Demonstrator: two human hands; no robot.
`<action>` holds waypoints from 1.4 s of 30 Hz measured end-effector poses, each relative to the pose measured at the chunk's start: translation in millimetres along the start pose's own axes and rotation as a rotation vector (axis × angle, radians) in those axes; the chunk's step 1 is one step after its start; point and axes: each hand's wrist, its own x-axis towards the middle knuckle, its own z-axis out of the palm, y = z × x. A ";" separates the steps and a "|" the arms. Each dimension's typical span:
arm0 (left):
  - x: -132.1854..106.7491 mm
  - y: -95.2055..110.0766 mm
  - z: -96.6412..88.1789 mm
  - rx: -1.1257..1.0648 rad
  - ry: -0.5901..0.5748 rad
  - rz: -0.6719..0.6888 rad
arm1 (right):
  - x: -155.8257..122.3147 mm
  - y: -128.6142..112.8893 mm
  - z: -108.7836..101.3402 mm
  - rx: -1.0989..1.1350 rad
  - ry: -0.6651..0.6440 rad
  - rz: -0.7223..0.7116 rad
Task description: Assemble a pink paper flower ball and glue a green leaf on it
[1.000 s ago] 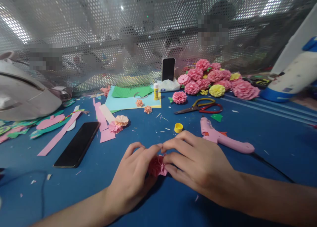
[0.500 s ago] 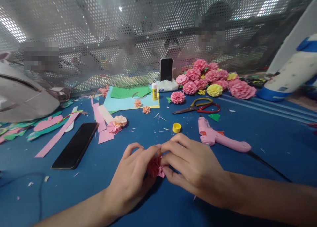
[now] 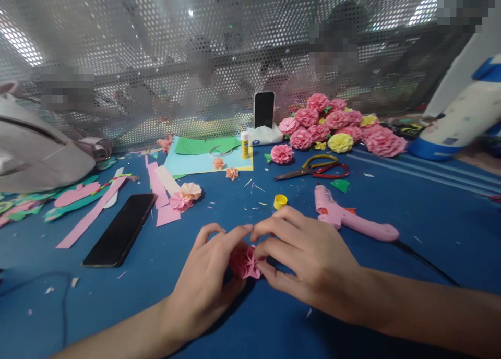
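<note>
Between my two hands, low in the middle of the view, is a pink folded-paper flower (image 3: 249,262). My left hand (image 3: 211,275) grips its left side, the thumb below and the fingers curled over it. On the other side, my right hand (image 3: 305,260) pinches the petals' edge with thumb and fingertips. Parts of the flower are hidden behind the fingers. Just beyond my right hand lie a yellow glue-stick cap (image 3: 280,201) and a pink hot glue gun (image 3: 354,218) with its black cord.
Scissors (image 3: 309,167) lie near a heap of pink and yellow paper flowers (image 3: 329,121). A glue stick (image 3: 245,146) stands on light-blue paper (image 3: 191,163). Left are a phone (image 3: 120,231), pink paper strips (image 3: 92,213) and a bag (image 3: 39,145); a perforated metal panel (image 3: 156,61) rises behind.
My right hand's fingers have shifted slightly on the flower, and more of its folded petals now show between the hands. The things on the table have not moved.
</note>
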 end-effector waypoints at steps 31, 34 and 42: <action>-1.3 -1.8 1.6 0.051 0.010 0.002 | -4.6 0.1 6.5 -0.132 -0.066 -0.097; -1.0 -1.6 2.9 0.067 0.022 0.029 | -5.9 0.9 7.6 -0.201 -0.103 -0.125; -1.1 -0.4 2.1 -0.058 0.053 0.021 | -2.4 3.9 2.3 -0.145 -0.097 -0.097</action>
